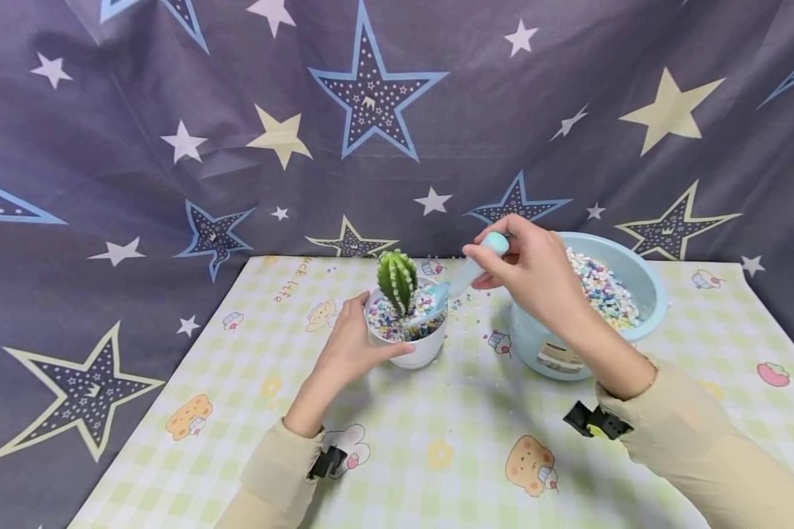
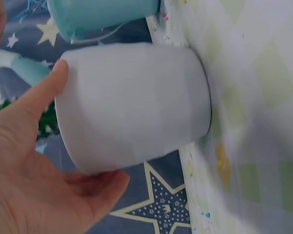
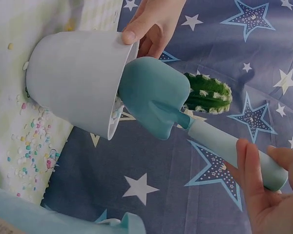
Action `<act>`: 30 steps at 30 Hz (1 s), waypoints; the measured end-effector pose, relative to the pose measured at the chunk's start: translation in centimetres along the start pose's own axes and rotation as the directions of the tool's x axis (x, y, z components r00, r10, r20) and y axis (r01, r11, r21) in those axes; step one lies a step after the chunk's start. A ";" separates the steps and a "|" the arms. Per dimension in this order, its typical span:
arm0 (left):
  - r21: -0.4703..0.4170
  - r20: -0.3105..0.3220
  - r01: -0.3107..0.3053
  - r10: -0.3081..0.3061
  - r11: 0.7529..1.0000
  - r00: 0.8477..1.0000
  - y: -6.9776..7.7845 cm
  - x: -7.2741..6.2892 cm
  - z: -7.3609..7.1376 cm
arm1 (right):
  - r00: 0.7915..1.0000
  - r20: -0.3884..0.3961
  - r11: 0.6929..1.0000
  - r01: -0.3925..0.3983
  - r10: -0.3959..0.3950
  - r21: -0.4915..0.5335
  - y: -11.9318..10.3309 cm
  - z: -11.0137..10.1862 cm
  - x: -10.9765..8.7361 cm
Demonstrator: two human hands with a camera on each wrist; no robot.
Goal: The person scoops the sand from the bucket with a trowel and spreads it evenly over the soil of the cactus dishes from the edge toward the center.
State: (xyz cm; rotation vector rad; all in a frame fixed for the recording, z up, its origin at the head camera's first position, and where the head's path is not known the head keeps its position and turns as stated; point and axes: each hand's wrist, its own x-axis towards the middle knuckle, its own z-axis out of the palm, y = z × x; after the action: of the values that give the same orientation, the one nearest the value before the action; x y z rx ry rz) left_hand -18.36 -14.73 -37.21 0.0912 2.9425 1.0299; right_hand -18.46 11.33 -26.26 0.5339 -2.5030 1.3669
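A white pot (image 1: 418,355) stands on the table with a green cactus (image 1: 395,278) upright in it, ringed by small multicoloured pebbles (image 1: 382,323). My left hand (image 1: 352,342) grips the pot near its rim, thumb on the near side and fingers round the left side. In the left wrist view the bare pot wall (image 2: 136,102) lies between thumb and fingers. My right hand (image 1: 539,270) holds a light-blue toy trowel (image 3: 154,95) by its pale handle (image 3: 219,141). The trowel's blade tilts down over the pot's mouth beside the cactus, its tip at the pebbles.
Right of the pot, below my right forearm, stands a light-blue bucket (image 1: 656,297) holding many more pebbles (image 1: 602,290). Loose pebbles (image 3: 36,141) lie scattered on the checked tablecloth (image 1: 397,470) between pot and bucket. A star-patterned curtain (image 1: 463,88) hangs behind the table.
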 end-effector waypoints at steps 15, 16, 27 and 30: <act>-0.040 0.092 -0.024 0.027 0.999 0.995 -0.6 0.4 -0.5 | 0.975 -0.054 0.971 0.208 -0.215 -0.114 -0.5 -1.1 -0.3; -0.040 0.094 -0.024 0.027 0.999 0.995 -0.6 0.4 -0.5 | 0.975 -0.052 0.971 0.211 -0.218 -0.115 -0.4 -1.3 -0.3; -0.050 0.092 -0.020 0.025 0.999 0.995 -0.9 0.3 0.0 | 0.978 -0.148 0.840 -0.047 0.149 0.540 4.1 -7.6 0.2; -0.051 0.089 -0.012 0.017 0.999 0.996 -1.0 0.2 0.1 | 0.948 -0.273 0.735 0.066 0.166 0.675 5.7 -10.5 0.1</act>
State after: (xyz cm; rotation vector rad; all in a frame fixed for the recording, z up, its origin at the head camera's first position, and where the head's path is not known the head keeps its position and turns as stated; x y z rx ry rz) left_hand -18.58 -15.43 -37.85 0.1538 2.8382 1.0708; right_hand -20.58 23.06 -24.94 0.3219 -1.7128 2.1975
